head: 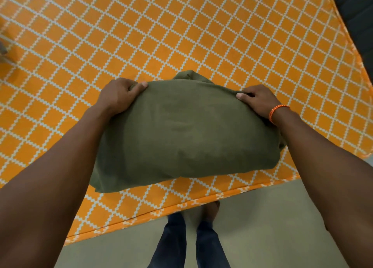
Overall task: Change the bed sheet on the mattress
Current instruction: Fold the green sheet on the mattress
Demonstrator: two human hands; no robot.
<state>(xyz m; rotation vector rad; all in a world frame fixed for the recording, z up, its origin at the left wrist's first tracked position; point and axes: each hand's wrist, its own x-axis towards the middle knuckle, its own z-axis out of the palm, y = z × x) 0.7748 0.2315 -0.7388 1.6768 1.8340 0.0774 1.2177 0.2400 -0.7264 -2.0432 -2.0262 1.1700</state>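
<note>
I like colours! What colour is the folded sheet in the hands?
Olive green, plain; the folded sheet shows best in the head view.

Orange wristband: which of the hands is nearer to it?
Right. The orange wristband sits on the wrist just behind the right hand; the left hand grips the green sheet's opposite corner.

Your mattress [181, 35] fills the upper and left of the frame, covered in an orange sheet with a white lattice print. A folded olive-green sheet [185, 134] lies on it at centre frame, near its lower edge. Grey floor [272, 227] at lower right.
</note>
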